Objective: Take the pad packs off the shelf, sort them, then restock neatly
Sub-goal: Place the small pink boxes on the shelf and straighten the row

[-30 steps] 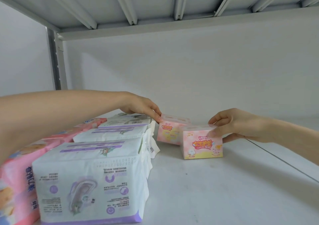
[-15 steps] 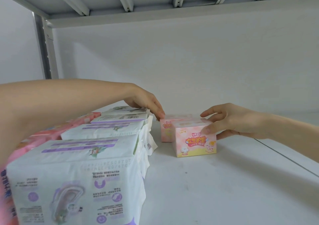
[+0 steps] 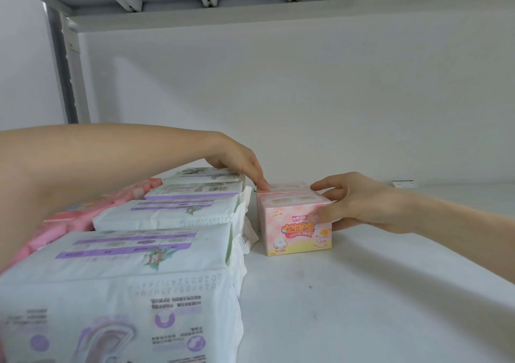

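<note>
White pack row (image 3: 172,215) beside pink box (image 3: 298,236) gripped by right hand (image 3: 359,204).

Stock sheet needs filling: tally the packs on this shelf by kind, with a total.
White-and-purple soft plastic pad packs: 4
Small pink-and-yellow boxy packs: 2
Pink soft plastic packs: at least 1, row partly hidden
Total: at least 7
</note>
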Tool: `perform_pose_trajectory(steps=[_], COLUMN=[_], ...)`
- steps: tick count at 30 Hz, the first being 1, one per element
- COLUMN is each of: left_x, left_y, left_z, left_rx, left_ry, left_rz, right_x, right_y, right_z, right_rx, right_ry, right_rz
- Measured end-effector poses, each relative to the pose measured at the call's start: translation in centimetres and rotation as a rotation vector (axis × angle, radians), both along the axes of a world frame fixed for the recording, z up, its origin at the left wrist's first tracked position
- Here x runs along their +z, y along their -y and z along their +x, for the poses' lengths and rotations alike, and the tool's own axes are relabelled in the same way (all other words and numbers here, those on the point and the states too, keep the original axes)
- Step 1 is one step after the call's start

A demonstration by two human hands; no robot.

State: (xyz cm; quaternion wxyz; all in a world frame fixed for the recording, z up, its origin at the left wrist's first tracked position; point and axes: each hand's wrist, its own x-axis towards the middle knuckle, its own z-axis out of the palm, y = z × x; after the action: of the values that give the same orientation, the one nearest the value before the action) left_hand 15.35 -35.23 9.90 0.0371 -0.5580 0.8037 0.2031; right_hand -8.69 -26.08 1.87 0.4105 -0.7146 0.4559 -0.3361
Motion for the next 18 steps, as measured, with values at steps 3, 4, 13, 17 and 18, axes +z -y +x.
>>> perform_pose_trajectory(steps=[3,4,13,17,18], left_x=[0.2,0.2,0.3,0.3,0.3], left_y=[0.1,0.1,0.0,-0.1,-0.2], left_z=[0.4,0.5,0.7,0.7,0.7], left_rx=[-0.003,-0.007,-0.021,-0.022,-0.022], left_ry=[0.016,0.015,0.011,0.025,0.026], left_rz=[0.012,0.018,0.028,0.031,0.031], right_x=[-0.2,-0.3,-0.6,-0.6,-0.6], right_y=[0.1,0.1,-0.1,-0.1,-0.1], right_z=[0.8,1.1,2.0,2.3,2.3], right_rx=[-0.023,-0.032,-0.084,-0.107,-0.111], right_ry=[0.008,0.008,0.002,0.003,0.001], right_rz=[-0.013,-0.018,-0.041,-0.032,-0.032])
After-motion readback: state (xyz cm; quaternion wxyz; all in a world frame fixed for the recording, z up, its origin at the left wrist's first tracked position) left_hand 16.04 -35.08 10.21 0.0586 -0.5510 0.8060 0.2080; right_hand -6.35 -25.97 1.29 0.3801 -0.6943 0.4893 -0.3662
